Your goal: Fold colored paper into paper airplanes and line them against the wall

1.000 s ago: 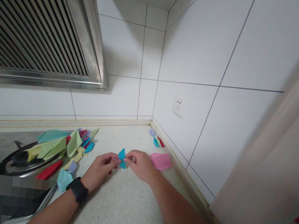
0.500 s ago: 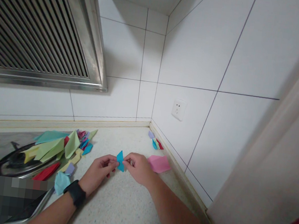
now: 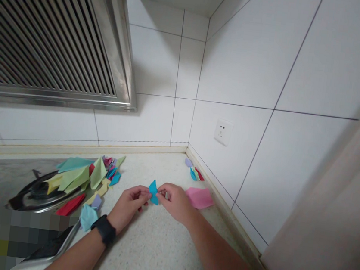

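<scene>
A small blue folded paper piece [image 3: 153, 191] is held above the speckled countertop [image 3: 153, 253], pinched from both sides. My left hand [image 3: 131, 203], with a black watch on its wrist, grips its left edge between thumb and finger. On the opposite edge, the thumb and fingertips of my right hand [image 3: 174, 200] are closed on the same piece. Its middle is partly covered by the fingertips. Just beyond my right hand lies a pink sheet of paper [image 3: 200, 198], partly behind the wrist.
Folded papers, including a light green one [image 3: 98, 174], a red one [image 3: 71, 204] and a pale blue one [image 3: 88, 217], lie over and beside the gas burner [image 3: 38, 194]. More small folded pieces [image 3: 195, 174] sit by the right wall. A range hood [image 3: 99, 102] overhangs the left.
The view shifts slightly, so the whole scene sits a little further right. Both hands keep their pinch on the blue paper, with hardly any other movement.
</scene>
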The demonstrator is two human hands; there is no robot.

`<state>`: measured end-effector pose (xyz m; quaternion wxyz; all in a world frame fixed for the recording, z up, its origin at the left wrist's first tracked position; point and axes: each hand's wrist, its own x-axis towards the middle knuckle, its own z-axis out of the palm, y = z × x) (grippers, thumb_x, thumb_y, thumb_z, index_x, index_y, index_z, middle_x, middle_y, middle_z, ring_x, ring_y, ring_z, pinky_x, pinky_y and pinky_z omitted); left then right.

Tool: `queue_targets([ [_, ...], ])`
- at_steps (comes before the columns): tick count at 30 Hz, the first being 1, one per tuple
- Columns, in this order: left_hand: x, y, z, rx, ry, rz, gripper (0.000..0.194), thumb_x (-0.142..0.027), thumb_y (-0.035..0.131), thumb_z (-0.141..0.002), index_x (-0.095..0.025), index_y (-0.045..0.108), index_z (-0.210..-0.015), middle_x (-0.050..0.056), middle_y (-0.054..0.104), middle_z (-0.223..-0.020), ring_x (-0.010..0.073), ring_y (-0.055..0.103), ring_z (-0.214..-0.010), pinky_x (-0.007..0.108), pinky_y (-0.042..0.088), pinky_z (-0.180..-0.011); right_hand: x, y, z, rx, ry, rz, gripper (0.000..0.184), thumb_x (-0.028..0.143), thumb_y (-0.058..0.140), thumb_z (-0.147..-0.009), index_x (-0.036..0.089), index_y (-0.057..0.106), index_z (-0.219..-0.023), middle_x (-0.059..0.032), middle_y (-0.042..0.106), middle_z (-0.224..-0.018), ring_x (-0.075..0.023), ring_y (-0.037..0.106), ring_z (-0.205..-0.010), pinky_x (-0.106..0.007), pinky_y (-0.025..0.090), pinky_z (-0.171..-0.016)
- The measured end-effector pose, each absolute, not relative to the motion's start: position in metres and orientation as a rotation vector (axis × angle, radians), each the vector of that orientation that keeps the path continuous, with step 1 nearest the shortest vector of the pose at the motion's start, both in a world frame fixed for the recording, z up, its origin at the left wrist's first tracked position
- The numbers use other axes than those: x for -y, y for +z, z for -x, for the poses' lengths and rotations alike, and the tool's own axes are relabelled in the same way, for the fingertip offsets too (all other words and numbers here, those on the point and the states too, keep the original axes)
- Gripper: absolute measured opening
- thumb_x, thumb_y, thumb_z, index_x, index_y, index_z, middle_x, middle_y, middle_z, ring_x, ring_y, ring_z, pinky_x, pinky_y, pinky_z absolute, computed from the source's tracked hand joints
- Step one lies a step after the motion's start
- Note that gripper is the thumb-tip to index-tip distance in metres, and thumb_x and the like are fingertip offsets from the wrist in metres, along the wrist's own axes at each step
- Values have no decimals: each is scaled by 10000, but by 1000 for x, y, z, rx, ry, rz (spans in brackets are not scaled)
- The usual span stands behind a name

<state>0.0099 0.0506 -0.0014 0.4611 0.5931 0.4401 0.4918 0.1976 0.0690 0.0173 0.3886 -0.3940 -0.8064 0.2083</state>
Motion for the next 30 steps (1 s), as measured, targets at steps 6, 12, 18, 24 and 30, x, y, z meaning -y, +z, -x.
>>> queue_targets([
  [6, -51, -1, -12, -1059, 1235, -1406, 364, -461, 686, -721, -137, 667, -886, 24, 596, -690, 134, 531, -608, 199, 391, -471, -66, 19, -197, 2042, 460, 1040, 106, 200, 609, -807, 190, 663, -898, 11, 624, -761, -99, 494, -637, -210, 350, -600],
  [12, -50, -3, -13, -1063, 1182, -1442, 353, -446, 678, -737, -133, 654, -898, 16, 582, -672, 130, 515, -588, 202, 387, -465, -63, 19, -197, 2095, 408, 1088, 55, 233, 610, -817, 187, 638, -804, 25, 608, -735, -94, 485, -635, -209, 321, -584],
  [18, -51, -7, -12, -1021, 1154, -1417, 325, -433, 673, -747, -141, 637, -884, 2, 562, -647, 122, 511, -575, 194, 377, -462, -60, 22, -196, 2139, 403, 1043, 40, 207, 587, -821, 193, 602, -787, 46, 560, -695, -84, 454, -608, -206, 289, -561],
  [24, -53, -6, -11, -982, 1185, -1394, 320, -433, 680, -743, -142, 638, -871, 7, 558, -648, 124, 505, -592, 187, 384, -460, -59, 24, -195, 2170, 412, 984, 52, 218, 583, -838, 191, 607, -800, 37, 564, -714, -90, 466, -642, -203, 306, -587],
  [30, -51, -4, -9, -999, 1148, -1443, 338, -453, 674, -745, -150, 645, -892, 12, 564, -672, 118, 495, -590, 181, 381, -466, -61, 21, -195, 2182, 396, 990, 32, 222, 587, -833, 198, 588, -811, 35, 577, -738, -98, 488, -679, -209, 314, -613],
])
